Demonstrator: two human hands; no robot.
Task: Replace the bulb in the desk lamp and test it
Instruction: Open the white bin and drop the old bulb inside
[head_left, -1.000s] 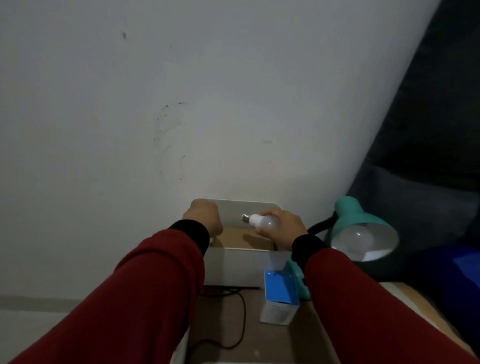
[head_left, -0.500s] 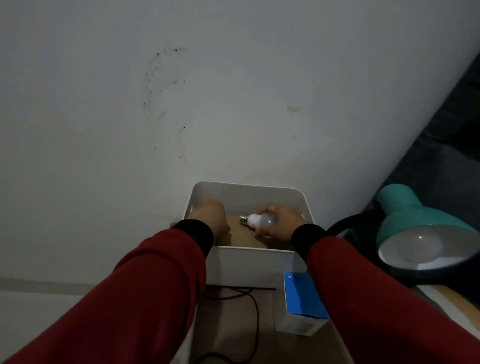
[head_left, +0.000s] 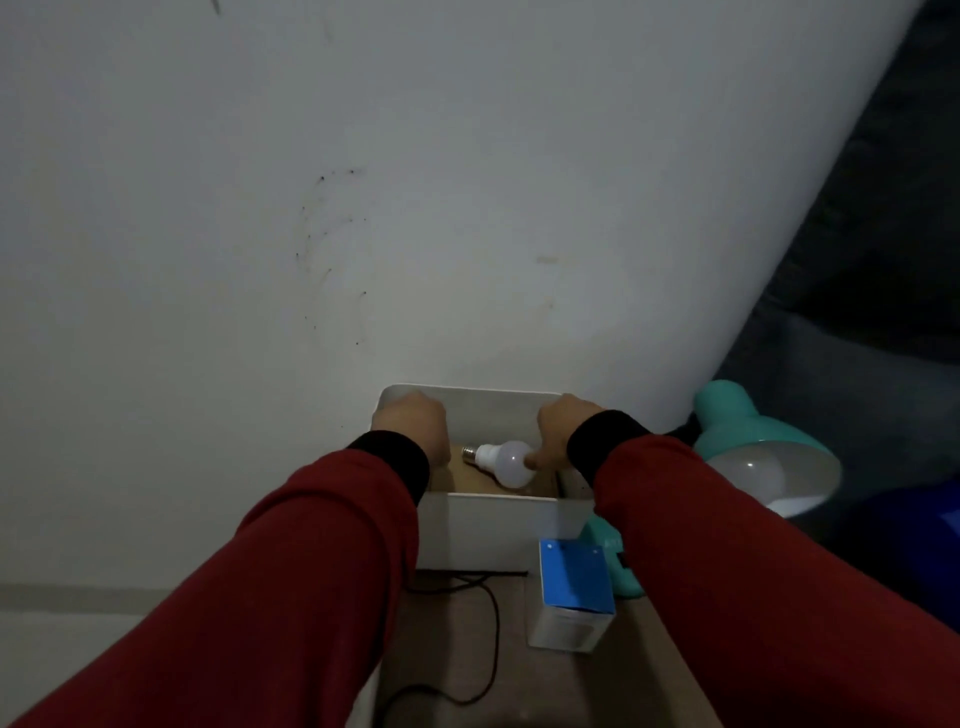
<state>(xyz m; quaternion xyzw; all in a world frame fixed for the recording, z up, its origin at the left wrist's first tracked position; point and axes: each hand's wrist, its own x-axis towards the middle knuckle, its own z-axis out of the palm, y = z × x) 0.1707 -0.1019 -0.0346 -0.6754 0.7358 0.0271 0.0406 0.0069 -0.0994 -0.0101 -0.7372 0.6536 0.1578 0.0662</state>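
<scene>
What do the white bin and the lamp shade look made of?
White bin: probably matte plastic, judging by its smooth thin walls and rounded corners. Lamp shade: likely painted metal or glossy plastic, with an even teal coat and soft sheen; which one is unclear.

Frosted matt bulb (head_left: 506, 462) with shiny metal screw base, smooth white plastic-looking bin (head_left: 488, 530), glossy teal lamp shade (head_left: 748, 426), soft red cloth sleeves (head_left: 311, 571), paper carton (head_left: 571, 597), matt scuffed wall (head_left: 363, 208).

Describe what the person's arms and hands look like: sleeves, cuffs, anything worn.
Both arms wear long dark red sleeves, each ending at the wrist in a black ribbed cuff. The left hand and right hand are bare: no gloves, rings or watch show. No markings or logos are visible on the fabric in this dim light.
</scene>
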